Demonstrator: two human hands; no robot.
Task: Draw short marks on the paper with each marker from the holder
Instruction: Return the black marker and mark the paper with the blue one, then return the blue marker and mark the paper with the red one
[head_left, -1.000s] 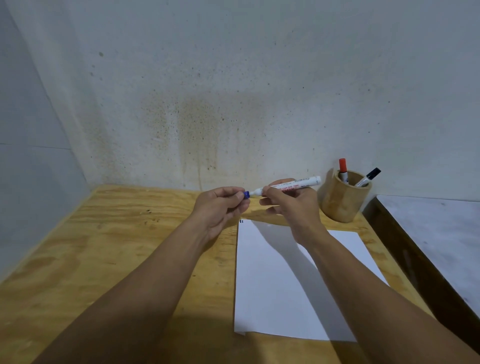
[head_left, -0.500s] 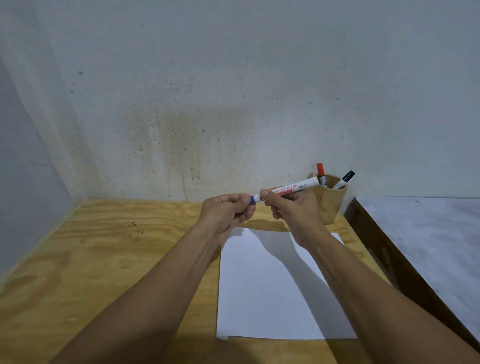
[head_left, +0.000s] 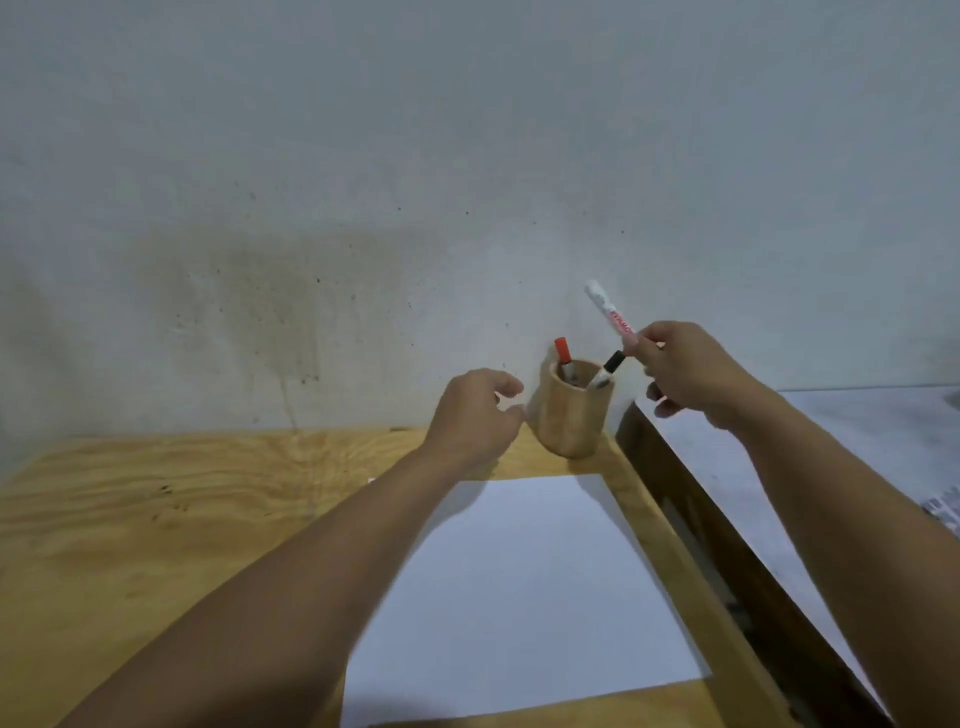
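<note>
My right hand (head_left: 691, 371) grips a white marker (head_left: 609, 310) near its capped end, with the barrel pointing up and left, above and right of the wooden holder (head_left: 570, 415). A red-capped marker (head_left: 562, 352) and a black-capped marker (head_left: 609, 368) stand in the holder. Just left of the holder hovers my left hand (head_left: 475, 415), fingers loosely curled and holding nothing. The white paper (head_left: 524, 587) lies flat on the wooden table (head_left: 156, 519) in front of the holder.
A stained white wall stands right behind the table. To the right, past the table's edge, is a lower grey surface (head_left: 857, 441) with a dark wooden frame (head_left: 727, 545).
My hands have come apart. The right hand carried the white marker up and to the right over the holder, and the left hand let go and moved beside the holder. The camera tilted.
</note>
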